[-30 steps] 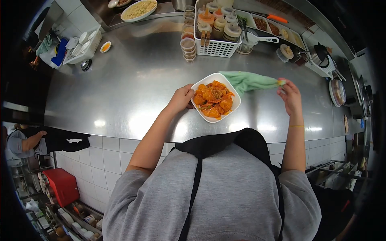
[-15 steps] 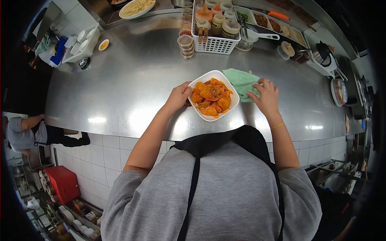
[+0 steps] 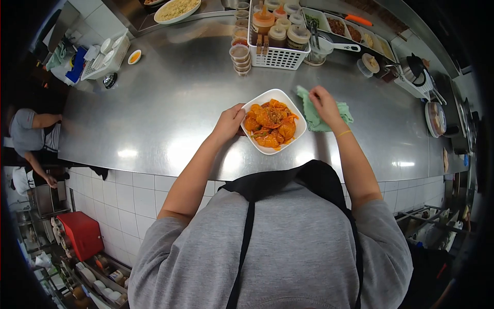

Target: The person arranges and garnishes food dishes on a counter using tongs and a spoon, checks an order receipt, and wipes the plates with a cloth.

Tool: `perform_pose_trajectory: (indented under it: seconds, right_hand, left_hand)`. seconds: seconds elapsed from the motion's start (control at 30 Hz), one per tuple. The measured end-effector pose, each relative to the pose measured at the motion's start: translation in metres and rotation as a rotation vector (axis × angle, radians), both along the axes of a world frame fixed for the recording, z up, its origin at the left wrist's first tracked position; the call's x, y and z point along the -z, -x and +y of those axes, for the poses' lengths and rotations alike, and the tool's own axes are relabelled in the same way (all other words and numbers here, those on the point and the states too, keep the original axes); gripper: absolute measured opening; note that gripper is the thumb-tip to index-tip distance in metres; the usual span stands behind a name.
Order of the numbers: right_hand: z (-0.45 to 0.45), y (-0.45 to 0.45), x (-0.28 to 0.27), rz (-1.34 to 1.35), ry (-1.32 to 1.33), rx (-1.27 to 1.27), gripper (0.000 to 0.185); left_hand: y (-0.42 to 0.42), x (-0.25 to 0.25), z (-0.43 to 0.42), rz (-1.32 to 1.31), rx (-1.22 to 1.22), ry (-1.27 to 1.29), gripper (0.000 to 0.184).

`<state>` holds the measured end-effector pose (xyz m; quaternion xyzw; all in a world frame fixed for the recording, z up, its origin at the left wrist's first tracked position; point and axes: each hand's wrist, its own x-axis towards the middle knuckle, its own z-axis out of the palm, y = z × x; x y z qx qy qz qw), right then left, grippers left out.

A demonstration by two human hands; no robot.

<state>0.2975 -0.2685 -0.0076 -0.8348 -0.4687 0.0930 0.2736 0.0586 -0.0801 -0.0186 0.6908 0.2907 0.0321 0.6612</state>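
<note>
A white square-sided bowl (image 3: 250, 142) holds orange, sauce-coated food pieces (image 3: 275, 121) with a brown crumbly topping. My left hand (image 3: 230, 123) grips the bowl at its left side, thumb on the rim and fingers partly hidden under it. To the right of the bowl, a green cloth (image 3: 314, 114) lies bunched on the steel counter (image 3: 164, 113). My right hand (image 3: 325, 107) is over this cloth with its fingers drawn together on it; part of the cloth is raised at the left and slightly blurred.
Beyond the bowl stand stacked sauce cups (image 3: 240, 54) and a white basket (image 3: 280, 59) of squeeze bottles. A white-handled strainer (image 3: 342, 47) lies right of it. At far left are a small dish (image 3: 134, 56), a call bell (image 3: 109, 80) and another person (image 3: 36, 131).
My right hand has moved left and up, its fingers closing on the cloth. The cloth has shifted right and bunched. The bowl and my left hand stay put. The other person has shifted.
</note>
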Motion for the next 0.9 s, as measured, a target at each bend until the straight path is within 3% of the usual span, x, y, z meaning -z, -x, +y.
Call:
perform_pose_trajectory:
  seconds: [0.03, 0.13, 0.2, 0.3, 0.47, 0.63, 0.83, 0.9]
  right_hand:
    - [-0.001, 0.002, -0.003, 0.285, -0.12, 0.08, 0.012]
    - [-0.006, 0.026, -0.013, 0.347, -0.189, -0.072, 0.01]
    - [-0.011, 0.04, -0.021, 0.334, -0.268, -0.159, 0.012]
    - [-0.025, 0.046, -0.027, 0.102, -0.207, -0.32, 0.017]
    - [-0.036, 0.064, -0.041, 0.165, -0.045, -0.29, 0.025]
    - [-0.036, 0.067, -0.04, -0.039, 0.037, -0.349, 0.029]
    - [-0.037, 0.058, -0.039, 0.18, -0.055, -0.384, 0.026]
    - [-0.031, 0.057, -0.037, 0.08, -0.037, -0.358, 0.024]
  left_hand:
    - [0.001, 0.0, 0.001, 0.001, -0.008, 0.001, 0.034]
    - [0.001, -0.001, 0.003, 0.004, -0.016, 0.002, 0.034]
    - [0.0, -0.001, 0.003, -0.012, -0.021, -0.034, 0.033]
    - [0.0, -0.001, 0.001, 0.01, -0.036, -0.023, 0.034]
    - [0.001, -0.001, 0.001, -0.014, -0.031, -0.02, 0.033]
    - [0.001, -0.002, 0.001, -0.008, -0.037, -0.01, 0.033]
    - [0.001, 0.0, 0.001, -0.011, -0.039, -0.04, 0.033]
    - [0.001, 0.0, 0.003, -0.024, -0.016, -0.032, 0.034]
